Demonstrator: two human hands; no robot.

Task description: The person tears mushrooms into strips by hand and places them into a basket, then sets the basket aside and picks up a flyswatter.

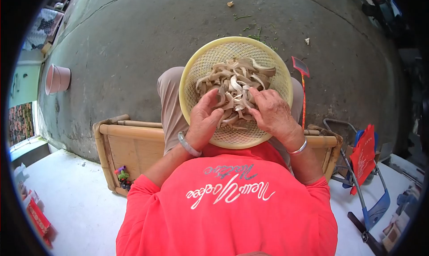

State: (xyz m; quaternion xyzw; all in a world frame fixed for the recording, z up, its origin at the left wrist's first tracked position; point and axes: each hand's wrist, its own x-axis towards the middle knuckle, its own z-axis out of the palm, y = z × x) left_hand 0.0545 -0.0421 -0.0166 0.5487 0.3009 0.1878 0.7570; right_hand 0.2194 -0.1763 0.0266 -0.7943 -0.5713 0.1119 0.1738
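Observation:
A round, pale yellow mesh basket (195,67) rests on the person's lap. Inside lies a heap of torn oyster mushroom strips (241,70), beige-grey with whiter pieces near the middle. My left hand (205,117) reaches in at the heap's left side, its thumb and index finger apart beside the strips. Opposite it, my right hand (273,114) touches the right side of the heap, with a gap between thumb and forefinger. The undersides of both hands are hidden, and no piece is clearly pinched in either. A bracelet circles each wrist.
The person sits on a bamboo seat (129,142). A pink bucket (58,79) stands on the concrete floor at left. A red-handled fly swatter (303,93) is right of the knee. Green scraps (257,34) lie ahead. A folding metal frame (357,180) with a red bag stands at right.

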